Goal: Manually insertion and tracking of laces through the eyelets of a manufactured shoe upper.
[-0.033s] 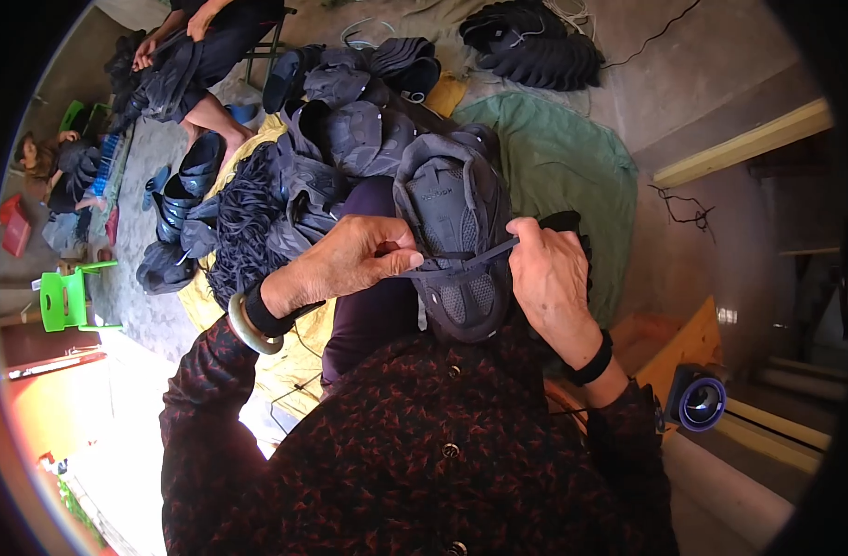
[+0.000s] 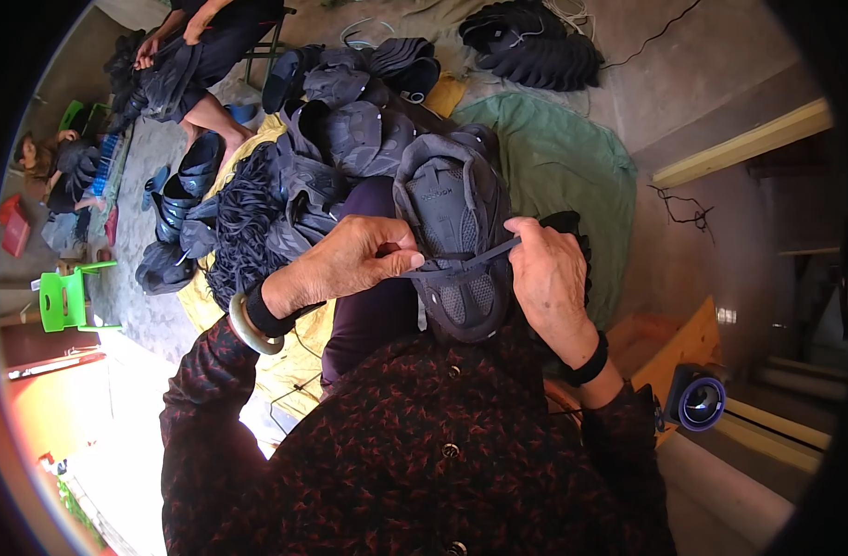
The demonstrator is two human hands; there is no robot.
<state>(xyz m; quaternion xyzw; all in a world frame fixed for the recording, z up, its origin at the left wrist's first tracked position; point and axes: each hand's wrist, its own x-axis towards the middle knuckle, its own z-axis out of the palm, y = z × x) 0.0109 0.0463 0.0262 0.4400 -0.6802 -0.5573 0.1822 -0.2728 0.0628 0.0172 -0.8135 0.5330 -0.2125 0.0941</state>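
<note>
1. Shoe [image 2: 447, 211] is located just before the shirt [image 2: 377, 454], toe nearest it.
2. Lace [image 2: 472, 263] is pinched by left hand [image 2: 345, 255] and right hand [image 2: 547, 278], fingertips [image 2: 415, 260] closed.
3. Lacing is judged underway; even tension is apparently called for next.

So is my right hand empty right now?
No, the right hand grips a dark lace that runs across the dark shoe.

- shoe [image 2: 450, 222], centre: dark grey, partly mesh-patterned
- lace [image 2: 487, 258], centre: black
- shirt [image 2: 377, 445], lower centre: black, scattered dark-red pattern
- bangle [image 2: 239, 325], left of centre: pale cream
- cloth [image 2: 572, 171], upper right: green
- sheet [image 2: 305, 345], left of centre: yellow
- chair [image 2: 61, 306], left edge: bright green
</note>
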